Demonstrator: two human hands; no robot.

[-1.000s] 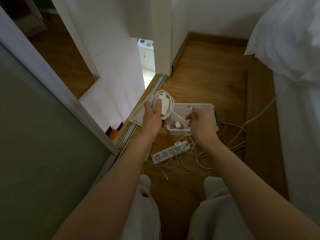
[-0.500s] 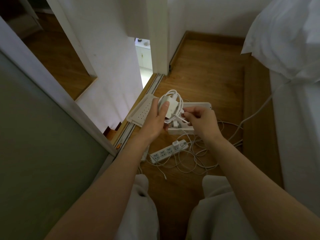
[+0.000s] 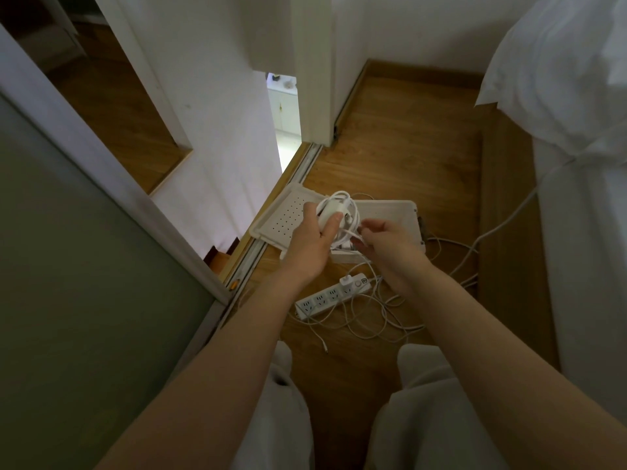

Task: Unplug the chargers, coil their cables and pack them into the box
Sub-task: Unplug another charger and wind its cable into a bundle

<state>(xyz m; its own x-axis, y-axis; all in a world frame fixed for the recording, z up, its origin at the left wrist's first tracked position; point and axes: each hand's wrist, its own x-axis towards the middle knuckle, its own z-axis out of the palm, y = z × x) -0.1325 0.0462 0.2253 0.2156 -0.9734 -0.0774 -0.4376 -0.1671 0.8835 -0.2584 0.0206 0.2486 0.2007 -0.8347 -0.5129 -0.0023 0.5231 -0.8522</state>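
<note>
On the wooden floor point(image 3: 390, 147) in front of a person sits one open white box point(image 3: 390, 212), with its one perforated lid point(image 3: 281, 218) just to the left. Above the box, the left hand point(image 3: 312, 239) grips one white charger point(image 3: 327, 217), its cable point(image 3: 342, 201) looped around it. The right hand point(image 3: 386, 245) held the cable end out to the side a second ago. It has now drawn in against the coil, pinching the last length. Coiling looks nearly done, and packing comes next. One power strip point(image 3: 322, 298) lies nearer, a second small charger point(image 3: 346, 282) still plugged in, among loose cables point(image 3: 373, 322).
</note>
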